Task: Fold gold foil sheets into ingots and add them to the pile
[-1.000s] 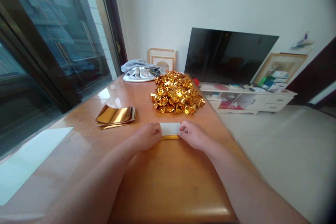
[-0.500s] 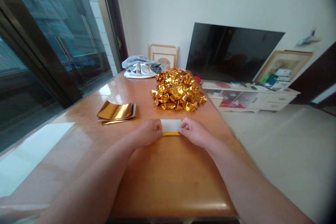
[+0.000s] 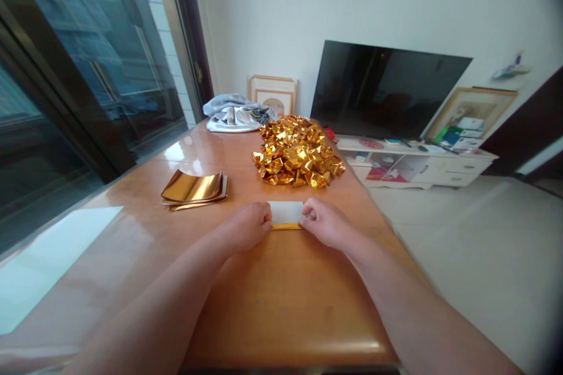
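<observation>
Both hands, left hand (image 3: 247, 226) and right hand (image 3: 324, 224), are pinching the foil sheet (image 3: 286, 211) flat on the counter (image 3: 281, 293), folding its near edge. Next, it seems, comes pressing that crease evenly.

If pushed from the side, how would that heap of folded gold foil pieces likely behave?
The heap of crinkled gold foil pieces probably scatters rather than slides as one, since the pieces lie loose. They look light and hollow, so they likely crush easily. The glossy wooden table suggests easy sliding.
</observation>
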`<state>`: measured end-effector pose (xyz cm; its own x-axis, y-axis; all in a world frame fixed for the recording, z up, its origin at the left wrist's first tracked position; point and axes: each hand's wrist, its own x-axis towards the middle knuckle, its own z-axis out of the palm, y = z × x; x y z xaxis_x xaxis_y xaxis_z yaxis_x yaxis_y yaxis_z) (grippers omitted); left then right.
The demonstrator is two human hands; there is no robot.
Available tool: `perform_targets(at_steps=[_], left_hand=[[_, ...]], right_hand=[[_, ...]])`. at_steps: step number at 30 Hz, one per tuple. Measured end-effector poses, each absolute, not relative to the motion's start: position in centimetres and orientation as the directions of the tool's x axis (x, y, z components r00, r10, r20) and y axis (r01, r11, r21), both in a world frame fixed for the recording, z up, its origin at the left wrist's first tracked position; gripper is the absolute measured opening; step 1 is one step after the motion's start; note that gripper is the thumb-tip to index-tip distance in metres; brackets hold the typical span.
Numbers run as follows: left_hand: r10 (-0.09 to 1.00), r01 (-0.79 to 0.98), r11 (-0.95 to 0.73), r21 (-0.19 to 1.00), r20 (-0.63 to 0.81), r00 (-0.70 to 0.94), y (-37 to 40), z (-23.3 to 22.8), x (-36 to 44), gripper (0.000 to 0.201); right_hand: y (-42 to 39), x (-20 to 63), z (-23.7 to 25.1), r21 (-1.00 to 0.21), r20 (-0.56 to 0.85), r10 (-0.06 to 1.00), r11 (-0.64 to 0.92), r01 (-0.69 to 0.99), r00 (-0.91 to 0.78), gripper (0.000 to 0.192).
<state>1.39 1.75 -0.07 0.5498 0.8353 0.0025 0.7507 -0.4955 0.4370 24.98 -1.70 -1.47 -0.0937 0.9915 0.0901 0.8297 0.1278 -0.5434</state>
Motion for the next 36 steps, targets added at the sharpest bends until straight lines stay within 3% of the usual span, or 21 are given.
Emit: perform_targets(at_steps=[4,8,13,25,31,36], left_hand=[[0.829,0.763,-0.545,0.347,0.086,0.553,1.5,-0.1,1.4,0.008],[0.749,0.697,-0.662,0.276,0.199,0.632,0.7,0.5,1.8,0.028],[0.671,0.633,-0.736,0.24,0.134,0.729,0.0,1.0,2.2,0.031],[0.628,0.609,-0.778,0.156,0.16,0.762,0.1,0.6,2.3,0.026],[0.628,0.597,-0.777,0.198,0.176,0.758,0.3,0.3,2.2,0.028],[0.67,0.588,-0.731,0.345,0.202,0.714,0.4,-0.3,2.1,0.039]], right_hand=[[-1.8,24.9,-1.5,-0.523,0.124,0.987,0.149,0.839,-0.098,0.012],[-1.5,25.0,-2.4,-0.622,0.111,0.99,0.14,0.771,-0.09,0.012],[-1.2,25.3,-2.9,-0.766,0.023,0.996,0.073,0.638,-0.087,0.013],[-1.6,25.0,-1.7,-0.824,-0.054,0.994,0.011,0.567,-0.098,0.013],[-1.8,24.6,-0.7,-0.844,-0.077,0.996,-0.039,0.535,-0.05,0.012],[-1.6,24.4,-0.8,-0.843,-0.11,0.99,-0.045,0.537,-0.088,0.012]])
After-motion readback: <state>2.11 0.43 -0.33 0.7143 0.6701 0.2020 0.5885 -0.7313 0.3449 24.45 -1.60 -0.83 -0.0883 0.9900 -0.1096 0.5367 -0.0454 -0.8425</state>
